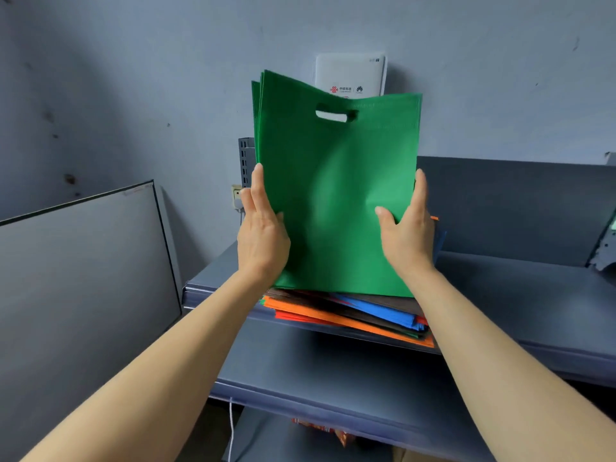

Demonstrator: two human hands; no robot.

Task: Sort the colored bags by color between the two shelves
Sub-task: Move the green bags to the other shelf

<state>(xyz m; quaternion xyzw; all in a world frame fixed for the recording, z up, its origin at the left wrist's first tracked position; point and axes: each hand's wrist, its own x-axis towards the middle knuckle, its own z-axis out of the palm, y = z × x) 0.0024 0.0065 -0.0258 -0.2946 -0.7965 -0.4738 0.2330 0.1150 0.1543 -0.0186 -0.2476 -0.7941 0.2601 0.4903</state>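
Green bags (333,195), several layered together, stand upright between my hands: left hand (263,228) and right hand (408,231) each grip a side edge, probably to square them up, just above the mixed pile (350,315) on the upper shelf (516,295).

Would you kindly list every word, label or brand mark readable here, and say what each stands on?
"中国联通", beside a red knot logo, on the white wall box behind the green bags.
Fine print beneath it: too small to read.
Word under the petal logo on the same box: too small to read.
Mark at the box's top right corner: blurred.
Green bags: no print seen.
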